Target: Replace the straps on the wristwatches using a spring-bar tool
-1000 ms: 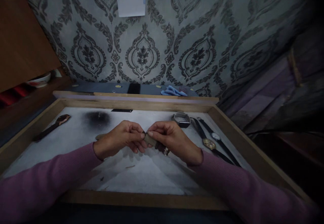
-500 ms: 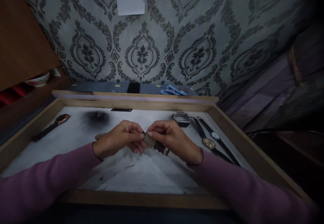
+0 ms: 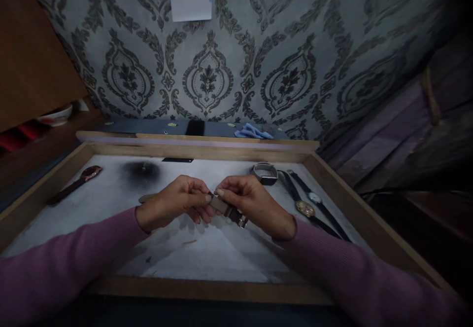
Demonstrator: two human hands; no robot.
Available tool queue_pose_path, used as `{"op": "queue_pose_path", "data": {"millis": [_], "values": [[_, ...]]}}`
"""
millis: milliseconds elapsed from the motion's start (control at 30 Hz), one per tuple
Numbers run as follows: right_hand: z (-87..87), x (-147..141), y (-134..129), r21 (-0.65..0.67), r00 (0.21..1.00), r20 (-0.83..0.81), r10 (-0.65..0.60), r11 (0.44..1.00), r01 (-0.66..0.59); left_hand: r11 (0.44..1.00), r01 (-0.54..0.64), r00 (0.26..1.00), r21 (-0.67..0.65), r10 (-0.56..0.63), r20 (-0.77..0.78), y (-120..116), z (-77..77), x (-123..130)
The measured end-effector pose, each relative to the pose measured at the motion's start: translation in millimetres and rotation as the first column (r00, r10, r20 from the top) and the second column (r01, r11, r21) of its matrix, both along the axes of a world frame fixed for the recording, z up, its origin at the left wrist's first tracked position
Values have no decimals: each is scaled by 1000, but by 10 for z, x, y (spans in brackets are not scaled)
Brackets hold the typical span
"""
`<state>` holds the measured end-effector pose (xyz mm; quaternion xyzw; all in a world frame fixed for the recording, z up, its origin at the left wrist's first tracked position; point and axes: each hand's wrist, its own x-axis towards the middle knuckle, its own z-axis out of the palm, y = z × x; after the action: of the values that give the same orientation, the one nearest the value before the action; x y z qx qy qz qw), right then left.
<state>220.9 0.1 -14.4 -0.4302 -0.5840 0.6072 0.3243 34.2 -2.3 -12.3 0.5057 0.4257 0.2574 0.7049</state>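
Note:
My left hand (image 3: 175,199) pinches the end of a watch strap (image 3: 219,203) between thumb and fingers. The strap shows its tan-grey underside and runs down to the right to a dark part with a metal buckle (image 3: 242,222), below my right hand. The thumb and forefinger of my right hand (image 3: 251,201) are pressed together on a thin metal pin (image 3: 215,192), close to the strap's end. A brownish strap end (image 3: 147,198) shows behind my left wrist. Both hands are above the white bottom of a shallow wooden tray (image 3: 214,287).
On the right lie a grey-banded watch (image 3: 265,173), a gold-faced watch (image 3: 305,208) and a watch with a pale dial (image 3: 315,198). A brown watch (image 3: 76,185) lies at the left. Behind the tray's rim is a blue cloth (image 3: 253,131).
My right fingertips have shifted slightly right, away from the left ones, and more of the pin and strap end shows between them. My left hand has hardly moved.

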Motion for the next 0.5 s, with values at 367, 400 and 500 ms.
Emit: {"op": "queue_pose_path", "data": {"millis": [367,400,500], "values": [[1,9,-13,-28,999,34,27,999,-26,1000,0,1000,-2,0,5,-1,-20,1],[8,7,-15,-32,999,37,28,999,-26,1000,1,1000,-4,-1,8,0,-20,0],[24,2,-18,-38,999,38,35,999,-34,1000,2,1000,-14,-2,12,3,-19,0]]}}
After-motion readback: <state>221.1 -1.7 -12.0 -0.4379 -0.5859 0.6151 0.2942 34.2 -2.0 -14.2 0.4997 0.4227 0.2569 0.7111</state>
